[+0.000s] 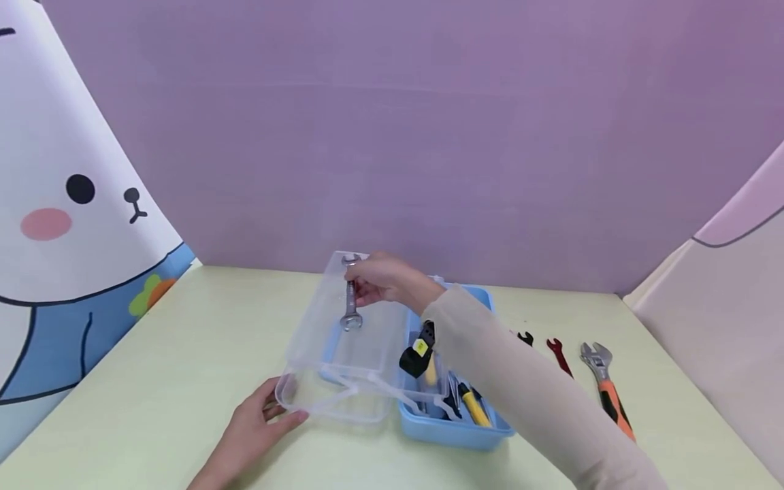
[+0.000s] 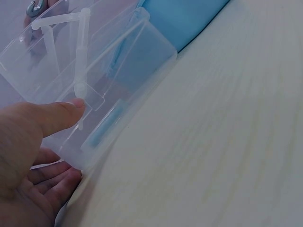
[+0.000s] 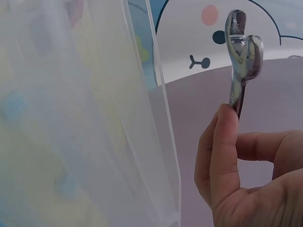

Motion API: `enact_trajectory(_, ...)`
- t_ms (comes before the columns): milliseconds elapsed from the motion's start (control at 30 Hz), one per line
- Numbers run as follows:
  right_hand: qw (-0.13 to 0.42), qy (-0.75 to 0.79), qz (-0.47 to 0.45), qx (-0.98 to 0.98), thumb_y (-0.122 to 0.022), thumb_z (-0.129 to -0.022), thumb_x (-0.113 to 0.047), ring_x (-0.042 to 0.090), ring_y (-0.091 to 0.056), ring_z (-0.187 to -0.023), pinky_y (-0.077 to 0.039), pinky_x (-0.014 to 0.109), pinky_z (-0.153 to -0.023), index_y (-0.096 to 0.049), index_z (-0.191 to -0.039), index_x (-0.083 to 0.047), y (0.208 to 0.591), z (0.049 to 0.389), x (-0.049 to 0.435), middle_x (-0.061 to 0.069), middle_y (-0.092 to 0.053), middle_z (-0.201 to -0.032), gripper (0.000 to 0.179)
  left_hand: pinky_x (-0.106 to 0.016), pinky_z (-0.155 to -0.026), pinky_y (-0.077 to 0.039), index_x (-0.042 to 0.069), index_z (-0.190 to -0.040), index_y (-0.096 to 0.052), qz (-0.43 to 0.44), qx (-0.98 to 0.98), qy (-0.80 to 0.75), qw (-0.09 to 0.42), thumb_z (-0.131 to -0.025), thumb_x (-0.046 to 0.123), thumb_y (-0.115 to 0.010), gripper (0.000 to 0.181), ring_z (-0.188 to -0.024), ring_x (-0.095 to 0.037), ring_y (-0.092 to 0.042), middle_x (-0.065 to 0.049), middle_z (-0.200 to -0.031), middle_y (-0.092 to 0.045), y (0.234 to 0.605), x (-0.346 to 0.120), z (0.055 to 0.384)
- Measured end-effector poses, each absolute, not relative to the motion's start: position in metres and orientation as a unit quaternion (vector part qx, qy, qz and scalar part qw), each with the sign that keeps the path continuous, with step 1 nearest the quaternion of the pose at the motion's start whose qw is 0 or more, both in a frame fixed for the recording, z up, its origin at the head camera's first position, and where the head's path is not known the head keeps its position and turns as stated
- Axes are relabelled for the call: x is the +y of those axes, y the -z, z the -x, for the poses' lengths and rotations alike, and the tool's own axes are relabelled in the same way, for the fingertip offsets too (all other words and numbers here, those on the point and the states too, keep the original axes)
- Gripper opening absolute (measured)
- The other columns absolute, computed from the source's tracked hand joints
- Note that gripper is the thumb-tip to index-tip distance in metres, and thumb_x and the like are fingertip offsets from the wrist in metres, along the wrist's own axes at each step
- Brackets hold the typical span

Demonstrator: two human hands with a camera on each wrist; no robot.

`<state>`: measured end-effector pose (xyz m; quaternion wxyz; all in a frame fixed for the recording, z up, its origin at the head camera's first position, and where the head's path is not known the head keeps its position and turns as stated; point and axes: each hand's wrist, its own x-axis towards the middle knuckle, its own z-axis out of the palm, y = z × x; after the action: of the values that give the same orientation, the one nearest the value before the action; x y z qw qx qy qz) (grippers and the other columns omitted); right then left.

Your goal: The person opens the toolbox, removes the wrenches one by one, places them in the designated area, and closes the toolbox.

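Observation:
My right hand pinches a silver double open-ended wrench by its shank, holding it upright above the clear plastic lid. One wrench jaw stands above the fingertips in the right wrist view. The lid leans open on the left side of a blue toolbox. At the lid's near left corner, my left hand grips the edge, thumb on one side and fingers on the other. Inside the toolbox lie a yellow-handled tool and several others, partly hidden by the lid and right forearm.
Right of the toolbox, an adjustable wrench with an orange and black handle, a red wrench and a black wrench lie on the pale table. A purple backdrop rises behind.

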<state>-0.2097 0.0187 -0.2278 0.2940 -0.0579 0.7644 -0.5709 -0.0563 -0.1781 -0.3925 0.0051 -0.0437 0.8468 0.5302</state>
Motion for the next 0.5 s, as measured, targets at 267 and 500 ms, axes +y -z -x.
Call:
enact_trajectory(267,0.293,0.570,0.049,0.766,-0.052,-0.095,-0.007,0.013,-0.052,-0.053,-0.052,0.018,-0.046,-0.054,-0.105,0.006,0.227,0.207,0.027,0.006,-0.055,-0.070,0.016,-0.029,-0.083,-0.058,-0.002,-0.132,-0.047,0.040,0.847,-0.530,0.011,-0.080,0.020,-0.077,0.063,-0.114,-0.039,-0.060,-0.027,-0.127,-0.056,0.394,-0.183,0.057)
enact_trajectory(500,0.297,0.580,0.061,0.756,-0.052,-0.095,-0.006,0.012,-0.051,-0.052,-0.050,0.017,-0.045,-0.052,-0.109,0.007,0.229,0.203,0.037,0.006,-0.054,-0.071,0.020,-0.030,-0.082,-0.059,-0.002,-0.135,-0.043,0.042,0.854,-0.519,0.024,-0.082,0.022,-0.075,0.066,-0.116,-0.041,-0.058,-0.027,-0.128,-0.054,0.393,-0.190,0.053)
